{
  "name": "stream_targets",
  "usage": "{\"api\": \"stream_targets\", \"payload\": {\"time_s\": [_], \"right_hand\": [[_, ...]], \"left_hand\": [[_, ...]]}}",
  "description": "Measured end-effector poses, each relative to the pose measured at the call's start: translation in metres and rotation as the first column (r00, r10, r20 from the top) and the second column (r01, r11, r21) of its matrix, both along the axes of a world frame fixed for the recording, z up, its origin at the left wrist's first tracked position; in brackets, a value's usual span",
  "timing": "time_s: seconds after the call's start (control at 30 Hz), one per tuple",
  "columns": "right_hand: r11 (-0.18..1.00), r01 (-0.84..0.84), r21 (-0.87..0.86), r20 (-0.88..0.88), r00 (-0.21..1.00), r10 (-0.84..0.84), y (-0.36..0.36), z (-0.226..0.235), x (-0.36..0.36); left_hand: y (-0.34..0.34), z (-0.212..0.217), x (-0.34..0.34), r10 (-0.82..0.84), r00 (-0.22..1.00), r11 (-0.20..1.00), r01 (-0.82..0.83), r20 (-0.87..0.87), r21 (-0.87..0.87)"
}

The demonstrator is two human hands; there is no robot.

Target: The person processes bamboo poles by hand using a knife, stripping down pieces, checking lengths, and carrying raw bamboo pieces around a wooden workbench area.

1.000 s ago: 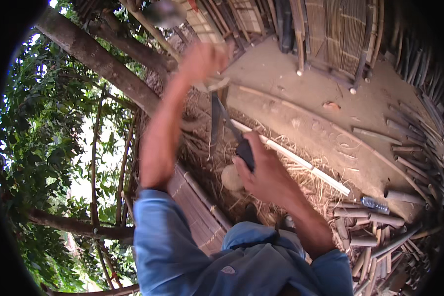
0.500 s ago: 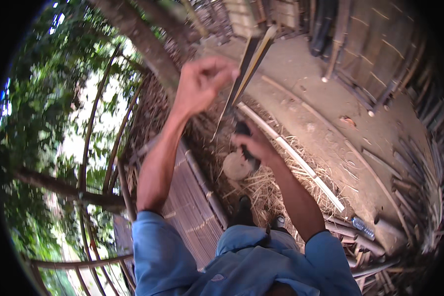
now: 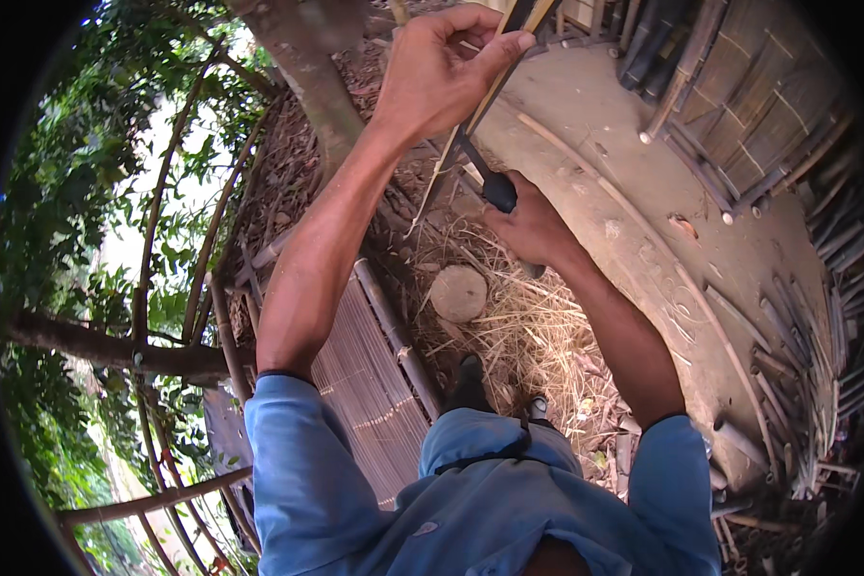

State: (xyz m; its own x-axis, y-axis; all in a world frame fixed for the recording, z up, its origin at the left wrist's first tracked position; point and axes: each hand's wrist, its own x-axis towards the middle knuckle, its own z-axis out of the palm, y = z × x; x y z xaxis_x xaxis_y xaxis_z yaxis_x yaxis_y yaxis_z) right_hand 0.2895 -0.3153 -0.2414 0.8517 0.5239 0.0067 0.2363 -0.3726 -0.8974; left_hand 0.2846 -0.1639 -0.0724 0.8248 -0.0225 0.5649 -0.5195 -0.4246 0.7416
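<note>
While left grip [image 3: 442, 82] pinches split strip [image 3: 492, 98] | right grip [image 3: 536, 226] clasps knife [image 3: 498, 191] | dirt ground [image 3: 576, 115] (straw [image 3: 538, 322] scattered) | slatted bench [image 3: 355, 374]

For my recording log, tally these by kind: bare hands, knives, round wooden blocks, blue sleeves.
Bare left hand and bare right hand: 2
Black-handled knife: 1
Round, pale wooden block: 1
Blue cloth sleeves: 2
Total: 6

Left hand [image 3: 444, 72] now seemingly on strip [image 3: 490, 96]
</note>
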Motion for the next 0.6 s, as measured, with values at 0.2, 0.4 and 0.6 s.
{"api": "stream_targets", "payload": {"time_s": [0.2,0.4,0.6], "right_hand": [[0.987,-0.003,-0.16,0.088,0.996,0.017,-0.013,0.023,-0.001],[0.894,0.025,-0.447,0.226,0.97,0.086,-0.017,0.036,-0.008],[0.996,-0.088,0.011,0.524,0.849,0.069,-0.018,-0.016,0.024]], "left_hand": [[-0.014,-0.029,0.033,-0.1,0.971,0.987,0.124,0.215,-0.099],[-0.035,-0.034,0.03,0.158,0.972,0.982,-0.138,0.174,-0.126],[-0.016,-0.029,0.029,0.145,0.91,0.989,-0.145,0.388,-0.029]]}}
